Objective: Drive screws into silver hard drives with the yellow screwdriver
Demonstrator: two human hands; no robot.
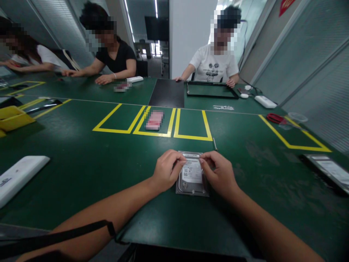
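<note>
A silver hard drive [192, 176] with a white label lies flat on the green table [81, 163] right in front of me. My left hand [167, 170] curls over its left edge, fingers pinched at the top left corner. My right hand [219, 174] grips the right edge, fingers bent onto the top right corner. Both hands rest on the drive, which sits on the table. A thin metal pin or screwdriver [215, 143] lies just beyond the right hand.
Yellow tape boxes [191, 137] mark the table ahead, one holding a pink item [154, 120]. White device [19, 176] at left, yellow bin [12, 118] far left, another drive [328, 169] at right, red scissors [275, 118]. Three people sit across; a black tray [211, 90] lies before one.
</note>
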